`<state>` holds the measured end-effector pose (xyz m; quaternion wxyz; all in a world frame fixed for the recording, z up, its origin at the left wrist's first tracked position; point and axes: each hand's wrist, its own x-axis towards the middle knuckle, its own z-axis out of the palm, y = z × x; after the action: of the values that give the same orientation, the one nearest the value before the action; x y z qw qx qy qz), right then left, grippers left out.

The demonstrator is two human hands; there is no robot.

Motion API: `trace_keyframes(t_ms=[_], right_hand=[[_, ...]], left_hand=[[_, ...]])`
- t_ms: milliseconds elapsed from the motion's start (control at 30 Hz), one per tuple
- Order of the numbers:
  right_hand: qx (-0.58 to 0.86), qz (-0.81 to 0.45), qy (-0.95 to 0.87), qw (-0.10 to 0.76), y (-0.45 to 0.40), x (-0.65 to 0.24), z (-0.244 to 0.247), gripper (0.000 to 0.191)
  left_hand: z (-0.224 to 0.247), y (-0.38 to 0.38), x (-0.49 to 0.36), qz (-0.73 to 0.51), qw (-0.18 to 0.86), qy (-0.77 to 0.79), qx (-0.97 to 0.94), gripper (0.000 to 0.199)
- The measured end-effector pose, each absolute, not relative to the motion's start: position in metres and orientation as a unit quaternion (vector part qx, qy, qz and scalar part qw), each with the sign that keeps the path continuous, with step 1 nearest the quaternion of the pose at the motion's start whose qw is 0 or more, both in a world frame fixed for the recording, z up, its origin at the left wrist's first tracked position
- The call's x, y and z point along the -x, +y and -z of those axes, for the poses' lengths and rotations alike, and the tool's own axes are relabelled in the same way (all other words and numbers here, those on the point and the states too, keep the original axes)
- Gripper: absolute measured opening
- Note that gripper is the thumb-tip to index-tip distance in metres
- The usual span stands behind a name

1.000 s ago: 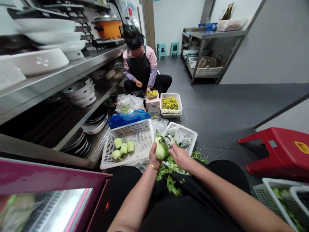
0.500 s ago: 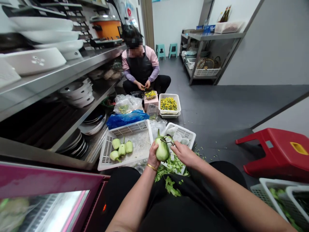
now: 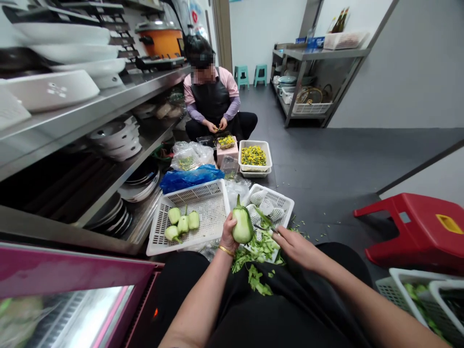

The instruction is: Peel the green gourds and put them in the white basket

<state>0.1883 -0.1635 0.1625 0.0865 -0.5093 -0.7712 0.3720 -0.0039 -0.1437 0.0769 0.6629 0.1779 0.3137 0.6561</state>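
Note:
My left hand [image 3: 229, 234] is closed round a pale green eggplant [image 3: 242, 227], stem up and partly peeled. My right hand [image 3: 292, 244] grips a peeler [image 3: 270, 226], its head apart from the eggplant and to the right of it, with a strip of green peel by it. Below both hands, green peelings [image 3: 259, 249] lie heaped at the near end of a white basket [image 3: 290, 205] that also holds white foam net sleeves [image 3: 266, 207]. Several peeled green eggplants [image 3: 183, 224] sit in the white basket [image 3: 213, 203] to the left.
Opposite me a person [image 3: 213, 96] squats, hands together above a box of yellow flowers [image 3: 226, 141]. Beside it stands a basket of yellow flowers [image 3: 253, 155]. A blue plastic bag [image 3: 192, 178] lies nearer. Shelves with dishes [image 3: 116, 137] line the left; a red stool [image 3: 420, 227] stands right.
The peeler has come off the eggplant; my right hand has moved right and down with it. My left hand holds the eggplant in nearly the same place.

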Motion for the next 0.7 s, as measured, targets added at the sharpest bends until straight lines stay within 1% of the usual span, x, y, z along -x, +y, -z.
trace_keyframes(t_ms=[100,200,267,333,400,433,500,567,633,700], right_hand=[[0.527,-0.348,-0.768,0.107,-0.142,-0.154,-0.172,0.023],[0.541,-0.358,-0.753,0.109,-0.167,-0.145,-0.152,0.02],[0.523,-0.393,-0.752,0.079,-0.199,-0.158,-0.133,0.022],[0.489,-0.436,-0.756,0.006,-0.226,-0.181,-0.121,0.023],[0.479,-0.449,-0.753,-0.038,-0.233,-0.202,-0.119,0.025],[0.484,-0.444,-0.753,-0.035,-0.228,-0.207,-0.122,0.026],[0.5,-0.42,-0.757,0.004,-0.205,-0.208,-0.133,0.027],[0.512,-0.394,-0.762,0.049,-0.174,-0.197,-0.145,0.027],[0.521,-0.378,-0.762,0.073,-0.149,-0.182,-0.153,0.025],[0.521,-0.376,-0.761,0.087,-0.139,-0.17,-0.153,0.023]], left_hand=[[-0.079,-0.147,0.002,-0.657,0.665,0.298,-0.196,0.039],[-0.077,-0.147,0.003,-0.672,0.657,0.295,-0.173,0.039],[-0.074,-0.145,0.005,-0.677,0.656,0.302,-0.142,0.039],[-0.07,-0.142,0.008,-0.674,0.664,0.308,-0.1,0.04],[-0.067,-0.138,0.01,-0.668,0.674,0.312,-0.055,0.041],[-0.066,-0.137,0.01,-0.663,0.678,0.315,-0.033,0.041],[-0.064,-0.137,0.01,-0.637,0.697,0.33,0.002,0.041],[-0.063,-0.14,0.007,-0.591,0.726,0.352,0.023,0.038],[-0.065,-0.143,0.006,-0.554,0.749,0.362,0.036,0.033],[-0.07,-0.144,0.007,-0.575,0.738,0.35,0.047,0.03]])
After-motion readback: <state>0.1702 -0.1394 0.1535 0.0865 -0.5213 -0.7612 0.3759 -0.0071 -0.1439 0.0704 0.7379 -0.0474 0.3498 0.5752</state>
